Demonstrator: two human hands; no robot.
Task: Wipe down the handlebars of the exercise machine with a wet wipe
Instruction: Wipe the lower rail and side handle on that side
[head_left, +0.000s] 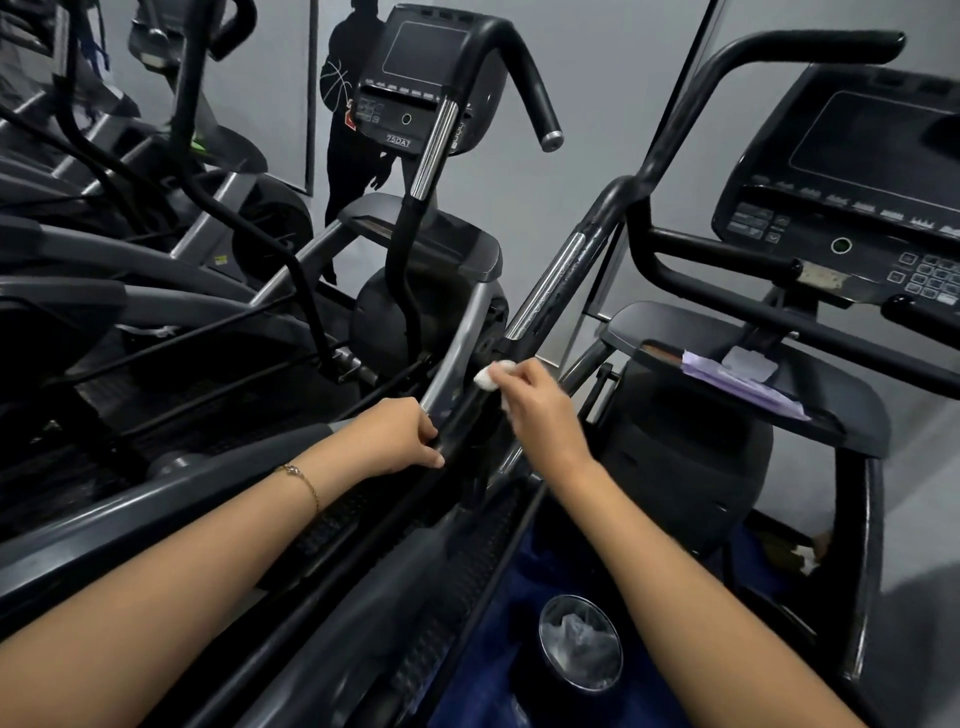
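Two hands show, the left hand (402, 436) and the right hand (540, 410), along with one white wet wipe (491, 374) and one thin bracelet (301, 480). There are two display consoles, the far console (415, 78) and the near console (852, 208), and two black handlebars, the far handlebar (399, 244) and the near handlebar (605, 208), each with one chrome grip section. There is one purple wipe packet (737, 382) and one round bin (543, 636) lined with clear plastic.

Plastic-lined bin (580, 643) on floor, purple packet (743, 384), perhaps wipes, basketball silhouette (349, 52) on wall
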